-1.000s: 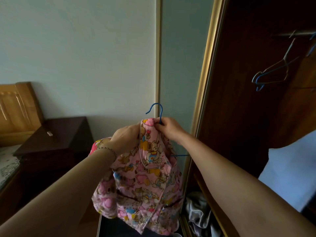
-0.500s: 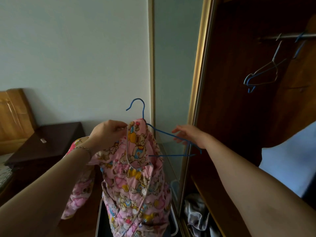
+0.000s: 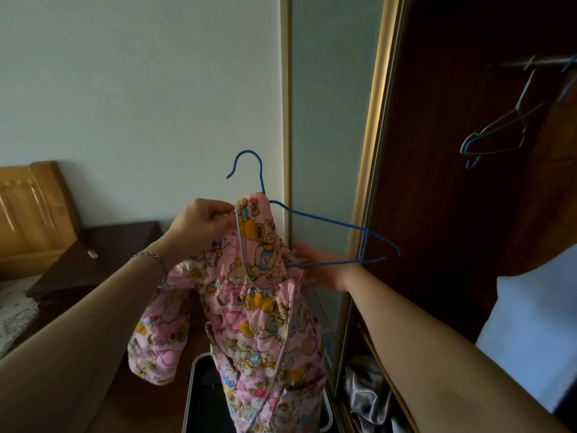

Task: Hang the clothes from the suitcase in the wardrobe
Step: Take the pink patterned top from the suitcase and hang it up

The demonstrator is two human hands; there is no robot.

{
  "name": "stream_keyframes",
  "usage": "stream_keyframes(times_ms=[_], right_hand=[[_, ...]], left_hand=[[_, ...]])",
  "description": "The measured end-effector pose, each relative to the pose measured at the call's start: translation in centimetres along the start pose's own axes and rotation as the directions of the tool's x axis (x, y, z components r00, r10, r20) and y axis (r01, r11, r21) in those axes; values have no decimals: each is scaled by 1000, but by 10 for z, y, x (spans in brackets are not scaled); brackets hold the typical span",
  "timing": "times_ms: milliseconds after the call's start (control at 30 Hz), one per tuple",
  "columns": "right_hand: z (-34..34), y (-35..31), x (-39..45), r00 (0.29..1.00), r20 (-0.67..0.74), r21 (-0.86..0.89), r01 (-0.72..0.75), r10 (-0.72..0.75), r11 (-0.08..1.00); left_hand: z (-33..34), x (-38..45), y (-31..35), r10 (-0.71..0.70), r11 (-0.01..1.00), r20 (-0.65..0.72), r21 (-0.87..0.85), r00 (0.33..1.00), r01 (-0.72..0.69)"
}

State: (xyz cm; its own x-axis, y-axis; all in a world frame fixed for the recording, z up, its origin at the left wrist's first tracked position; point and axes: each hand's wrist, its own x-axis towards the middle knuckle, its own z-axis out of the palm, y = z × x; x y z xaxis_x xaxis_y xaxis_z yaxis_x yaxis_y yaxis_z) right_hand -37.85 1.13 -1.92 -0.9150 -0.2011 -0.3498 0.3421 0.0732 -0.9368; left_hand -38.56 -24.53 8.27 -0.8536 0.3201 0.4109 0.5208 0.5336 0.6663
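Below pink jacket point(image 3: 256, 295): open suitcase point(image 3: 199, 398); contents unclear.

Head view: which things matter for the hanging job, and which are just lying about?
Job:
pink bear-print jacket
blue wire hanger
wardrobe rail
suitcase
left hand
right hand

Lying about:
dark nightstand
wooden headboard
grey cloth

One pink garment point(image 3: 262, 307), three blue hangers point(image 3: 327, 226), two hands point(image 3: 199, 226), one suitcase point(image 3: 199, 398).

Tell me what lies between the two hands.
In the head view, between the left hand and right hand hangs the pink bear-print quilted jacket, its collar draped over a blue wire hanger.
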Motion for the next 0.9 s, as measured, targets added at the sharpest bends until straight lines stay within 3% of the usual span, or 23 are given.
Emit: stream_keyframes(times_ms=[67, 133, 233, 333, 467, 600, 767, 900], right_hand=[[15, -7, 3, 998, 1, -191, 56, -57, 980], [19, -9, 8, 993, -30, -276, 104, -117, 955], [9, -8, 14, 971, -187, -194, 112, -149, 975], [-11, -3, 12, 896, -415, 1, 176, -159, 984], [-30, -5, 6, 835, -508, 71, 284, -211, 956], [-29, -12, 4, 782, -560, -54, 295, -273, 954], [-30, -18, -1, 694, -603, -296, 265, -395, 918], [-28, -25, -8, 648, -567, -462, 260, -508, 848]], left_hand=[[3, 1, 2, 15, 1000, 13, 3, 1000, -15], [2, 0, 4, 26, 1000, 19, 6, 999, -26], [-11, -3, -4, 1, 999, -15, 40, 1000, -1], [-28, -6, -21, -62, 993, -121, 94, 991, 74], [-33, -11, -34, -70, 950, -180, 288, 981, 121], [-28, -19, -40, 95, 853, -223, 521, 970, 36], [-29, -24, -46, 378, 748, -185, 639, 907, -181], [-36, -22, -53, 343, 626, -110, 767, 933, -140]])
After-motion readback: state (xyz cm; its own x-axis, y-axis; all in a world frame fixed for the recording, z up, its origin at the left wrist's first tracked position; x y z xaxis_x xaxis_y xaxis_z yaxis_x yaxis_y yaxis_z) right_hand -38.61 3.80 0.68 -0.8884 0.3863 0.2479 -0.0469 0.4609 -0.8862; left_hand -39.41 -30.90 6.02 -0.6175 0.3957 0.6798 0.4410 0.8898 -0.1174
